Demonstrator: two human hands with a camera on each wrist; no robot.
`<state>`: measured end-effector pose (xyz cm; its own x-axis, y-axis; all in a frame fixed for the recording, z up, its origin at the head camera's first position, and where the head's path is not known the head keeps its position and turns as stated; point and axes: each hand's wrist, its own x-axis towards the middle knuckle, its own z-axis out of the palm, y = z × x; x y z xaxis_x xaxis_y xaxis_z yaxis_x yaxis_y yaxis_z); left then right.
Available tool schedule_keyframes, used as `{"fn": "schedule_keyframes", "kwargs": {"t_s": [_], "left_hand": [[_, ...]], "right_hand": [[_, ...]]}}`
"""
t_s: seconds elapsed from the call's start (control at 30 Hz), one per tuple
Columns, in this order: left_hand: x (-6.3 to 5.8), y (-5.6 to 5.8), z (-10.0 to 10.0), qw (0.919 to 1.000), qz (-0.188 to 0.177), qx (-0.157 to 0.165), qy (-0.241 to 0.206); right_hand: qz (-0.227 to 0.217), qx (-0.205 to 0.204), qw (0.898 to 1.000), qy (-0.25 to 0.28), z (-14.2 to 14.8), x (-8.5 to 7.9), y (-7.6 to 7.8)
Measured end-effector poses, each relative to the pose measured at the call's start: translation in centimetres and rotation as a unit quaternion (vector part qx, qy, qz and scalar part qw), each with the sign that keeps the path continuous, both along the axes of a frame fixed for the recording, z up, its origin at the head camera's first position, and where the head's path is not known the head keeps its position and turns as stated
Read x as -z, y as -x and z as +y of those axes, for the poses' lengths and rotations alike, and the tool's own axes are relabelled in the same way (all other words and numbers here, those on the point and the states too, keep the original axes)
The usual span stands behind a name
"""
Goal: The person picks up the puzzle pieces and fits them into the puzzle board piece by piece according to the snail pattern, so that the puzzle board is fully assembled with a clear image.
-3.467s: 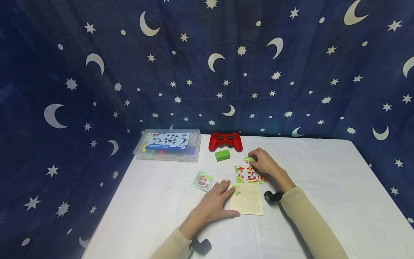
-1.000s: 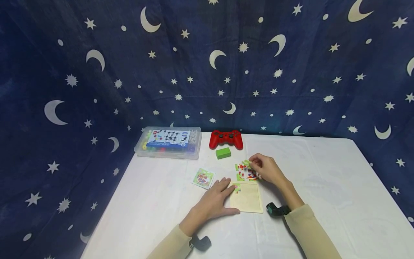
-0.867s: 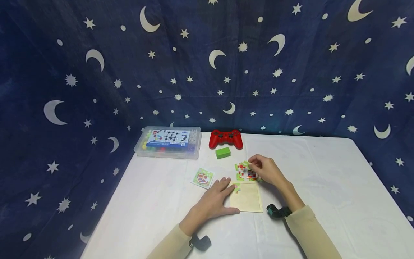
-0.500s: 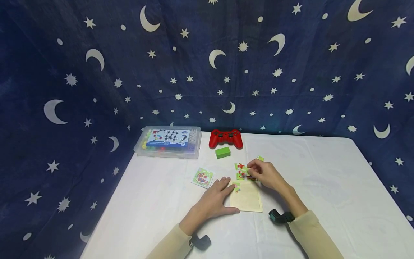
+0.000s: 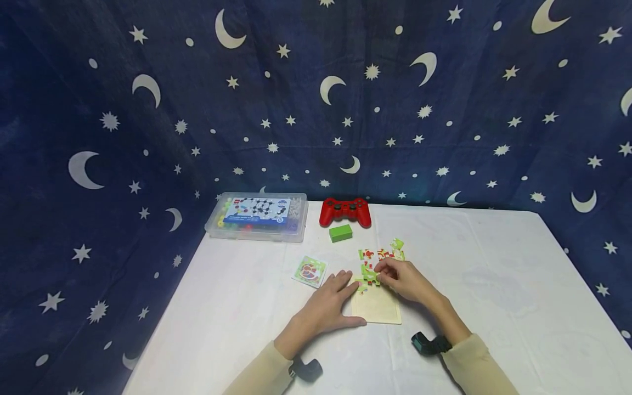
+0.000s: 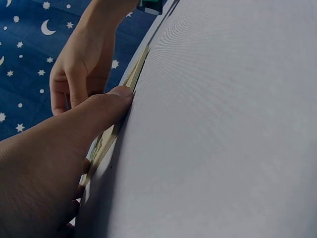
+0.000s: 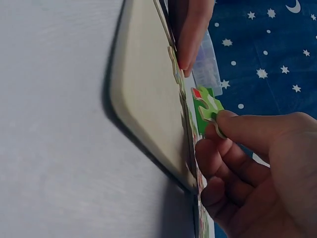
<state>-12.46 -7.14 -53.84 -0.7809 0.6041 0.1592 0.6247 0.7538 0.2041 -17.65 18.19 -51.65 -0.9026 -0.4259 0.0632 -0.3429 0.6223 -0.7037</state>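
Note:
My right hand (image 5: pixel 407 280) pinches a green jigsaw piece (image 7: pixel 212 103) with a red corner between thumb and fingertips. In the head view this piece overlaps the far edge of a pale wooden puzzle board (image 5: pixel 381 307). A single green piece (image 5: pixel 362 286) lies in the board's far left corner. Along the board's left side my left hand (image 5: pixel 323 310) rests with spread fingers. Its thumb (image 6: pixel 116 99) touches the near edge, and its index fingertip reaches the corner piece. Several loose red and green pieces (image 5: pixel 367 254) lie just beyond the board, partly hidden by my right hand.
A square picture card (image 5: pixel 310 271) lies left of the board. Farther back are a green block (image 5: pixel 340 233), a red game controller (image 5: pixel 345 213) and a clear plastic case (image 5: pixel 261 233) of small parts. A dark star-patterned cloth hangs behind the white table.
My right hand has picked up the green jigsaw piece from the loose ones and carried it toward me to the board's far edge. Another green piece has shifted right. My left hand stays put.

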Motion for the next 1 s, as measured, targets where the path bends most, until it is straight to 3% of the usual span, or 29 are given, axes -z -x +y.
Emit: {"fn": "schedule_keyframes", "kwargs": {"t_s": [0.33, 0.6, 1.0], "left_hand": [[0.08, 0.01, 0.03, 1.0000, -0.005, -0.003, 0.000], [0.06, -0.04, 0.06, 0.9999, -0.011, -0.005, 0.000], [0.00, -0.13, -0.03, 0.9999, 0.007, 0.002, -0.011]], "right_hand": [[0.000, -0.013, 1.000, -0.007, -0.01, 0.40, -0.39], [0.024, -0.020, 0.999, -0.007, -0.23, 0.75, -0.40], [0.021, -0.036, 0.999, -0.029, -0.41, 0.63, -0.72]]}}
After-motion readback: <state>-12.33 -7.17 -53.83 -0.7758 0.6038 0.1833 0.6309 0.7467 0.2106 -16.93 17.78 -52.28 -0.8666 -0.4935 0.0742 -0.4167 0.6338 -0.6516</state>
